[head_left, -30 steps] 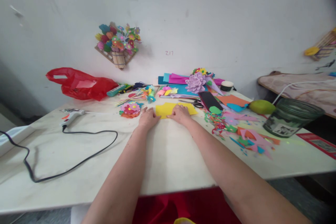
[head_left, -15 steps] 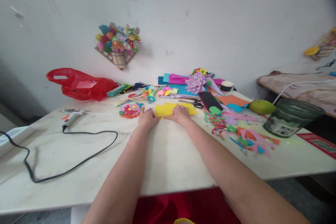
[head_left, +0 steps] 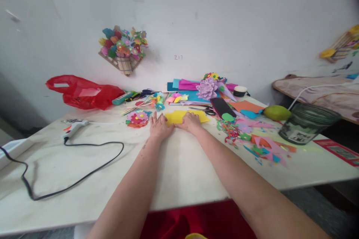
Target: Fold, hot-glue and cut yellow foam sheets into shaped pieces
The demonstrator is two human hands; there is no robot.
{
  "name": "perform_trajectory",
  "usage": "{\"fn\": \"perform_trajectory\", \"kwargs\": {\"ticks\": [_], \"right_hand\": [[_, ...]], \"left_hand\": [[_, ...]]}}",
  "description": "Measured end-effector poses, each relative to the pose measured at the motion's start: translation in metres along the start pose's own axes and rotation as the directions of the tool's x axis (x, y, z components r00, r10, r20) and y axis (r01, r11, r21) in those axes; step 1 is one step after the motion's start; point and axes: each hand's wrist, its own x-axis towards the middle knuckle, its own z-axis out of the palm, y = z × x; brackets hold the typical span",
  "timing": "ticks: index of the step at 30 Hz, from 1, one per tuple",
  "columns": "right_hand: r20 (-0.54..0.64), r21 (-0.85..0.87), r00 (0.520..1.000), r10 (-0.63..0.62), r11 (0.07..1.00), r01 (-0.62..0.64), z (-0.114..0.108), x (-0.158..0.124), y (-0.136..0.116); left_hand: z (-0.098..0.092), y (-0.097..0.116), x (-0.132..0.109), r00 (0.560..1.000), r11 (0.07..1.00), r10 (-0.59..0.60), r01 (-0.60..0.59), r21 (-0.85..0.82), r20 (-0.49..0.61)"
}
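Note:
A yellow craft sheet [head_left: 174, 115] lies flat on the white table, its far edge stepped. My left hand [head_left: 162, 126] rests over the sheet's left end, fingers spread and thumb near the front edge. On the sheet's right half, my right hand [head_left: 192, 121] has bent fingers against it, its thumb stretched left along the front edge. The two thumbs nearly meet. Left of my left hand sits a cluster of pink, red and orange flower cut-outs [head_left: 138, 118]. Scissors [head_left: 206, 110] lie just behind the sheet's right end.
A glue gun [head_left: 74, 129] with a black cord lies left. Behind are a red plastic bag [head_left: 84, 91], coloured sheets and a purple flower [head_left: 207, 89]. To the right are a phone [head_left: 223, 108], scattered scraps [head_left: 269, 147], a green fruit-like object [head_left: 277, 112] and a glass jar [head_left: 307, 125].
My left hand has slid right onto the sheet's left end, its fingers more spread. My right hand has barely moved on the sheet. The view has shifted slightly.

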Motion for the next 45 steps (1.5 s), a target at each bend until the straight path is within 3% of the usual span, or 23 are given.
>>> {"fn": "perform_trajectory", "kwargs": {"ticks": [7,15,24,30,39,45], "right_hand": [[-0.010,0.014,1.000,-0.028,1.000,0.028,0.000,0.001,0.005],[0.011,0.143,0.999,-0.046,0.989,0.044,0.000,0.002,0.021],[-0.082,0.106,0.988,-0.133,0.984,0.141,0.006,-0.003,0.004],[-0.052,0.110,0.992,-0.118,0.986,0.123,0.002,-0.006,0.003],[-0.038,0.115,0.994,-0.099,0.988,0.103,0.001,-0.005,0.003],[-0.035,0.115,0.995,-0.097,0.988,0.100,0.001,-0.005,0.004]], "left_hand": [[0.003,-0.003,0.001,0.999,1.000,-0.016,0.015,0.020,0.032],[0.000,-0.001,-0.001,1.000,0.999,-0.010,0.009,0.043,0.026],[0.003,0.001,-0.002,0.998,0.995,0.057,-0.053,0.085,-0.036],[0.004,0.002,0.001,1.000,0.998,-0.004,0.003,0.070,0.019],[-0.002,-0.011,0.003,0.974,0.978,-0.195,0.183,0.102,0.117],[-0.012,-0.021,0.001,0.969,0.970,-0.217,0.200,0.139,0.120]]}}
